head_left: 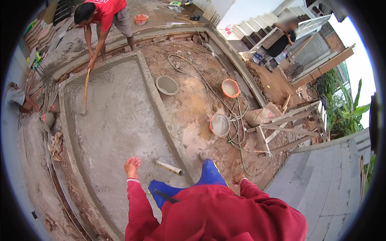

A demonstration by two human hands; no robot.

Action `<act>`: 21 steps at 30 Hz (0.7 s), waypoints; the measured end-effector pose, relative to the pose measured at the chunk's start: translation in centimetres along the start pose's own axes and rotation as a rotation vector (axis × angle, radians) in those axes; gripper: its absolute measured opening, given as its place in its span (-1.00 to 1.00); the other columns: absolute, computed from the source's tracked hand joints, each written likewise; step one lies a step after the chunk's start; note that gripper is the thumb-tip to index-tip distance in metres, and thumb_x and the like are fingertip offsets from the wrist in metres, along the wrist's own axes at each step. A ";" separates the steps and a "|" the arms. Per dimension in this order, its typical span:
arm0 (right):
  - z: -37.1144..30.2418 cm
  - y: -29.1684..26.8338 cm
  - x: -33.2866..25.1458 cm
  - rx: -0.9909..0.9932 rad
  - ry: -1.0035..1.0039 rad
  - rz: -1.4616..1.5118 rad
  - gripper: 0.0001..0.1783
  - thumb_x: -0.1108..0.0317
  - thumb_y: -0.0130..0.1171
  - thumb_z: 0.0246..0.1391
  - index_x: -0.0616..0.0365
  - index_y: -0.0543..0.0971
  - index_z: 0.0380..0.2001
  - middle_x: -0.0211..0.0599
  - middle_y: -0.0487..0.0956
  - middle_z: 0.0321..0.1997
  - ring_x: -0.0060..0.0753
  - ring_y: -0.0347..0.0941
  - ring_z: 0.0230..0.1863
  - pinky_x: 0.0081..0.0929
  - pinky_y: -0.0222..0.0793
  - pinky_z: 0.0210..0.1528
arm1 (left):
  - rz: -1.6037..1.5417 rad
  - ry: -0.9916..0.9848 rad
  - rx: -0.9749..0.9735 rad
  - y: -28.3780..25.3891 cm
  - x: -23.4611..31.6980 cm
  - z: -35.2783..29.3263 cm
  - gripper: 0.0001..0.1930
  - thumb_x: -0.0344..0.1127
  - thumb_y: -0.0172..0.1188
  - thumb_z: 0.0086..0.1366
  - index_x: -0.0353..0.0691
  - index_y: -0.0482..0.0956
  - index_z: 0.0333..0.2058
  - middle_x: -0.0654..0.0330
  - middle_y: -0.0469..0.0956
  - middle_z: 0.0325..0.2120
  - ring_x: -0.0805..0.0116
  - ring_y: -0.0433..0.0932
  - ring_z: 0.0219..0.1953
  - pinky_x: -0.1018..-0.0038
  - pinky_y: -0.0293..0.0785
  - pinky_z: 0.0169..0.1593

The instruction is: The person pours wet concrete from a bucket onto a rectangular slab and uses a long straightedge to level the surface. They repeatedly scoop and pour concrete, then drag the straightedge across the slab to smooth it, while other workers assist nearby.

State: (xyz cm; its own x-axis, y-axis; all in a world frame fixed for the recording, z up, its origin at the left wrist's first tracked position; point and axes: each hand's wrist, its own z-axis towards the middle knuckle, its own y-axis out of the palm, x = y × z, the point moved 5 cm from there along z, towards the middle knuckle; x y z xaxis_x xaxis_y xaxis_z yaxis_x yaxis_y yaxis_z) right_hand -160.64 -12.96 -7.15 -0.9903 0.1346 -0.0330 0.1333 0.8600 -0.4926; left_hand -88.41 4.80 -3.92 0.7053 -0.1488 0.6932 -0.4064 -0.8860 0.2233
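Observation:
My left hand point(132, 167) hangs over wet grey concrete point(116, 116) in a low rectangular basin. Its fingers are slightly bent and apart, with nothing in them. Out to my other side, over muddy ground, my right hand point(239, 178) is also empty, its fingers loosely bent. Neither hand touches anything. A short pale pipe point(171, 167) lies in front of my blue trouser legs point(168, 190), one end by the basin's raised rim point(159, 108). Across the basin, a person in a red shirt point(105, 14) grips a wooden-handled tool point(86, 90), its head down in the concrete.
Orange-rimmed buckets point(219, 125) and a round tub point(167, 85) stand on the mud to the right, beside a tangled hose point(237, 116). A wooden trestle point(281, 126) stands farther right. Another person point(18, 98) crouches at the far left; one more point(281, 38) is near the stairs.

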 end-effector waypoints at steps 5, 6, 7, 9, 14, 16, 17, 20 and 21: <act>18.8 -11.2 -3.3 -0.064 0.016 0.217 -0.77 0.25 -0.09 0.28 0.04 0.54 -0.18 -0.24 0.62 -0.29 -0.24 0.57 -0.38 -0.06 0.57 -0.44 | 0.020 -0.098 0.524 -9.2 -12.6 -3.3 -0.76 -0.25 0.12 0.30 -0.16 0.49 -0.08 0.19 0.61 -0.32 0.38 0.59 -0.36 0.52 0.48 -0.33; 19.7 -12.5 -7.3 -0.086 0.073 0.415 -0.76 0.23 -0.08 0.28 0.04 0.54 -0.16 -0.23 0.61 -0.29 -0.23 0.56 -0.39 -0.06 0.56 -0.44 | 0.061 -0.120 0.640 -12.6 -16.1 -6.8 -0.78 -0.25 0.11 0.29 -0.17 0.49 -0.13 0.18 0.60 -0.34 0.37 0.59 -0.40 0.51 0.47 -0.42; 21.4 -14.0 -9.2 -0.090 0.119 0.569 -0.74 0.22 -0.08 0.28 0.05 0.53 -0.13 -0.22 0.60 -0.30 -0.21 0.55 -0.40 -0.06 0.55 -0.44 | 0.077 -0.221 0.790 -14.6 -20.1 -10.7 -0.81 -0.26 0.08 0.29 -0.21 0.47 -0.19 0.15 0.59 -0.42 0.34 0.57 -0.53 0.48 0.43 -0.56; 25.3 -16.6 -6.8 -0.010 0.243 0.899 -0.69 0.20 -0.07 0.26 0.04 0.50 -0.02 -0.19 0.56 -0.25 -0.18 0.52 -0.39 -0.07 0.54 -0.41 | 0.175 -0.506 0.734 -15.0 -27.5 -17.9 -0.81 -0.27 0.04 0.31 -0.28 0.48 -0.26 0.11 0.56 -0.54 0.22 0.56 -0.63 0.40 0.40 -0.67; 38.6 -16.8 -6.9 0.044 0.467 1.322 -0.52 0.15 0.00 0.22 0.07 0.38 0.16 -0.04 0.44 -0.07 -0.14 0.43 -0.25 -0.13 0.46 -0.30 | 0.645 -1.057 0.563 -6.4 -30.9 -34.5 -0.80 -0.24 0.11 0.32 -0.25 0.59 -0.29 0.09 0.64 -0.43 0.15 0.63 -0.48 0.29 0.51 -0.48; 42.9 -17.2 -6.8 0.036 0.604 1.416 -0.39 0.12 0.09 0.17 0.12 0.29 0.23 0.00 0.31 0.09 -0.10 0.37 -0.09 -0.16 0.44 -0.21 | 0.916 -1.011 0.359 -2.7 -30.8 -34.6 -0.78 -0.24 0.13 0.28 -0.30 0.60 -0.38 0.12 0.64 -0.45 0.23 0.64 -0.46 0.34 0.54 -0.44; 44.9 -17.0 -6.6 0.025 0.592 1.437 -0.33 0.09 0.13 0.15 0.15 0.25 0.26 0.00 0.29 0.10 -0.09 0.35 -0.07 -0.17 0.44 -0.19 | 1.048 -0.998 0.233 -0.9 -30.6 -34.5 -0.76 -0.24 0.15 0.25 -0.32 0.60 -0.43 0.13 0.64 -0.46 0.26 0.65 -0.44 0.36 0.55 -0.42; 51.1 -17.2 -5.7 0.011 0.554 1.472 -0.19 0.04 0.21 0.11 0.19 0.15 0.30 0.02 0.22 0.18 -0.06 0.33 -0.02 -0.18 0.42 -0.11 | 1.324 -0.649 0.088 2.7 -29.1 -31.1 -0.75 -0.23 0.16 0.25 -0.34 0.61 -0.40 0.13 0.64 -0.45 0.32 0.65 -0.43 0.39 0.57 -0.40; 52.2 -17.2 -6.3 0.002 0.566 1.491 -0.20 0.05 0.20 0.13 0.17 0.15 0.31 0.03 0.20 0.20 -0.05 0.33 -0.01 -0.17 0.41 -0.09 | 1.379 -0.477 0.092 3.9 -28.7 -30.4 -0.75 -0.22 0.15 0.26 -0.34 0.61 -0.37 0.13 0.65 -0.45 0.33 0.65 -0.43 0.40 0.57 -0.40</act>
State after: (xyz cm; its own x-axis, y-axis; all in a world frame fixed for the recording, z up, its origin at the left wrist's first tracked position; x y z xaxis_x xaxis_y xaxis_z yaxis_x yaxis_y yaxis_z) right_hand -158.70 -54.26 -43.88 0.1619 0.9750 -0.1521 0.9263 -0.2033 -0.3172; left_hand -127.91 18.98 -2.15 -0.0759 -0.9968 0.0240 -0.8800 0.0556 -0.4717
